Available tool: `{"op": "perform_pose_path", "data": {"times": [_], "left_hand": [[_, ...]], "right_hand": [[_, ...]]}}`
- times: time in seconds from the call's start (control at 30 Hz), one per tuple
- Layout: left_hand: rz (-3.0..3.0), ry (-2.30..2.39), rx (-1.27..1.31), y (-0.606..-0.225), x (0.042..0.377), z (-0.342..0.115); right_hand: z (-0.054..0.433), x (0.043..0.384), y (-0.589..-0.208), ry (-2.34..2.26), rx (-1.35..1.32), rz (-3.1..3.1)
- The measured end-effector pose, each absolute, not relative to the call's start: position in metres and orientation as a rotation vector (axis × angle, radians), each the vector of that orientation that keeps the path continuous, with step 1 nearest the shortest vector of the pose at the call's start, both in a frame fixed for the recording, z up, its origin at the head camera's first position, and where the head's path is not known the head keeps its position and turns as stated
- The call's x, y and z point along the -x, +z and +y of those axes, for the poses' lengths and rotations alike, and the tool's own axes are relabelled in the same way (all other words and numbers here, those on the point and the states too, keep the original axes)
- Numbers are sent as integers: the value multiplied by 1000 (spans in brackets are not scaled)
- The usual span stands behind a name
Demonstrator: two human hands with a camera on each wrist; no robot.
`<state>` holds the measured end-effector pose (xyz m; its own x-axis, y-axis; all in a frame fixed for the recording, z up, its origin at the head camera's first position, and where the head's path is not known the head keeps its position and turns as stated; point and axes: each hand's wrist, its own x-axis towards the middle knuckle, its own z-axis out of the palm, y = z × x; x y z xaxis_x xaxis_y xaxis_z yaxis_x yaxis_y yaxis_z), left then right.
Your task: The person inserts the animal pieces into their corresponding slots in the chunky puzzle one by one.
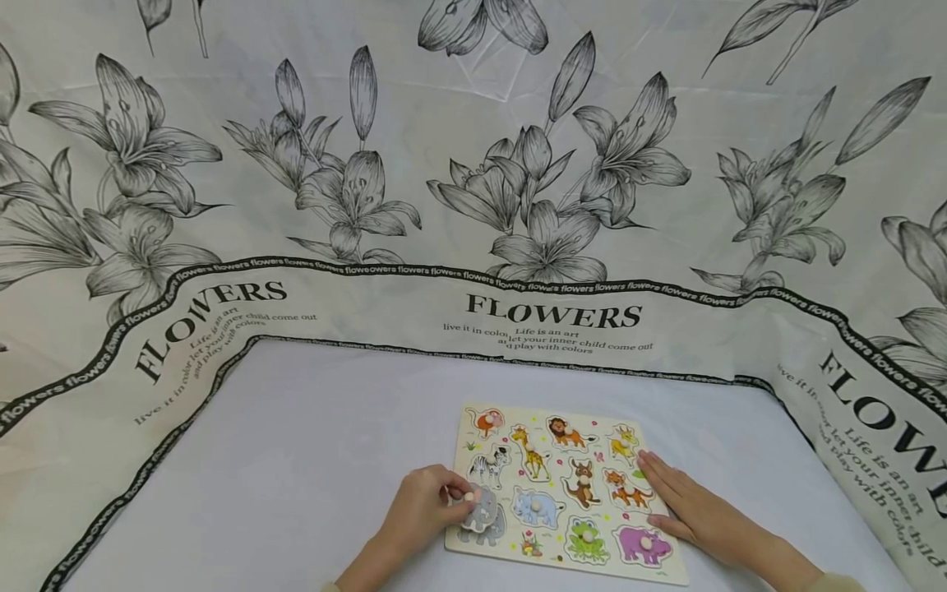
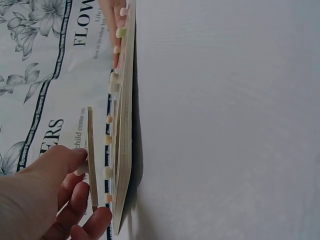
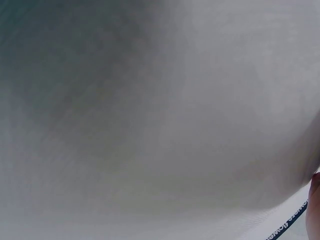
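In the head view a wooden knob puzzle board (image 1: 510, 553) with animal pieces lies on the white cloth. My left hand (image 1: 418, 506) pinches a grey elephant puzzle piece (image 1: 484, 511) by its small knob over the board's near left corner. Beneath it shows part of the printed elephant spot (image 1: 490, 536). The left wrist view has the piece (image 2: 91, 150) edge-on, apart from the board (image 2: 125, 150). My right hand (image 1: 699, 510) rests with straight fingers along the board's right edge; only a sliver of the hand (image 3: 314, 210) enters the right wrist view.
Other pieces sit in the board, among them a zebra (image 1: 490, 467), a blue hippo-like animal (image 1: 538, 507), a frog (image 1: 587, 540) and a purple hippo (image 1: 644, 546). A flower-printed cloth (image 1: 547, 329) rises behind the white surface (image 1: 311, 444).
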<state>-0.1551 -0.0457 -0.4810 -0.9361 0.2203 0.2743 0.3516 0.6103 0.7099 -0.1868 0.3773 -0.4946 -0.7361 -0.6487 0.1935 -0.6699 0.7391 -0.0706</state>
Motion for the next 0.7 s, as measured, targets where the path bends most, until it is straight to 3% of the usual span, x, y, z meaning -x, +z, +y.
{"op": "perform_pose_path", "data": {"times": [0.7], "left_hand": [[-2710, -1117, 511, -482, 150, -32]], "right_hand": [[375, 185, -490, 219, -1071, -2781]]}}
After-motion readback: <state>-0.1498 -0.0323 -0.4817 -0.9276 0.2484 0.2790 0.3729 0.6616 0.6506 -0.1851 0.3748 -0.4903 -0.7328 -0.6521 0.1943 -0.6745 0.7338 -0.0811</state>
